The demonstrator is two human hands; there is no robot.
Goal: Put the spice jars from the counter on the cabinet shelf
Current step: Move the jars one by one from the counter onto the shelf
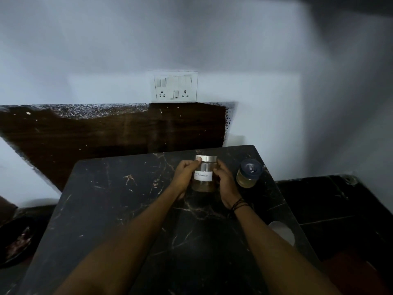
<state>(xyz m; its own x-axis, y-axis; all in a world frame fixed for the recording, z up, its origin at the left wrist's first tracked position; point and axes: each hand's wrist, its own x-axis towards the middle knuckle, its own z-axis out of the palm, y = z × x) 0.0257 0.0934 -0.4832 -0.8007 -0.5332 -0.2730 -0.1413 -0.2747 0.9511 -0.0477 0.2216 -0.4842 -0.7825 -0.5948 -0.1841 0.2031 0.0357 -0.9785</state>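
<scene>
Two hands are on one jar. The left hand [185, 174] curls its fingers [196, 161] round the left side of the steel-lidded jar [205, 174], thumb tip up against the lid's rim; the right hand [226, 184] wraps the right side, fingers closed on the glass beside the white label [203, 176]. So the jar sits squarely between both palms, upright, brown spice showing in its lower part, base at or just above the dark marbled worktop [127, 209] — hard to tell which. Both forearms reach straight forward from the bottom of the view, converging on the jar, a dark band on the right wrist. Just right of the right hand, apart from it, stands a second jar [248, 173] with a dark blue lid, tan contents inside. Behind, a white switch panel [174, 87] on the wall.
</scene>
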